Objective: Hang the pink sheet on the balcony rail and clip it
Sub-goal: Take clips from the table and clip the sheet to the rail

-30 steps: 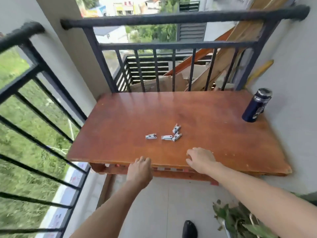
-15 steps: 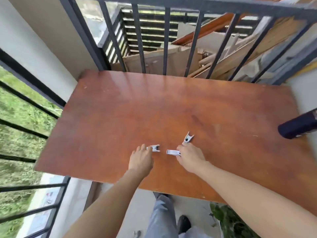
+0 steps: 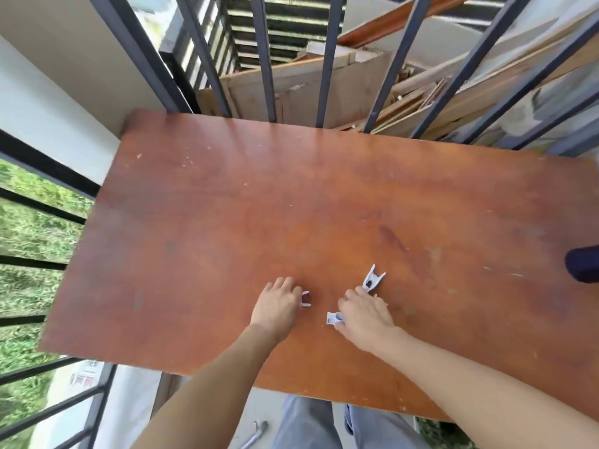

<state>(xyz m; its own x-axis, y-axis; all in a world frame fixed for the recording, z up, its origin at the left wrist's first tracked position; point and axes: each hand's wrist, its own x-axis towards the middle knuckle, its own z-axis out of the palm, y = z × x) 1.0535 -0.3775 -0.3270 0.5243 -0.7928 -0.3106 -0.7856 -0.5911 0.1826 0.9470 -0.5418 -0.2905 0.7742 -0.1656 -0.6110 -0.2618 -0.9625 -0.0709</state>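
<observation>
Balcony corner seen from above: black balcony rail along the far edge and the left side of a reddish-brown bench, stacked boards beyond the bars, grass down on the left.

Near the front edge of the bench, roughly midway along it, three small pale clips close together, both hands on them.

Left hand palm down, fingers curled onto the left clip. Only the forked end of that clip showing, poking out to the right of the fingertips. Lifted off the wood or flat on it: cannot tell.

Right hand just beside, knuckles up, fingers bent. Middle clip pinched at the thumb side, its flat end sticking out to the left, toward the other hand. Far clip flat on the bench just beyond the fingertips, touched by them at its narrow end, forked end pointing toward the rail and a little to the right. Small strip of bare wood between left clip and middle clip.

At the right edge of the bench, well apart from both hands, the rounded end of a dark blue bottle, cut off by the frame. Below the front edge, grey trouser legs.
</observation>
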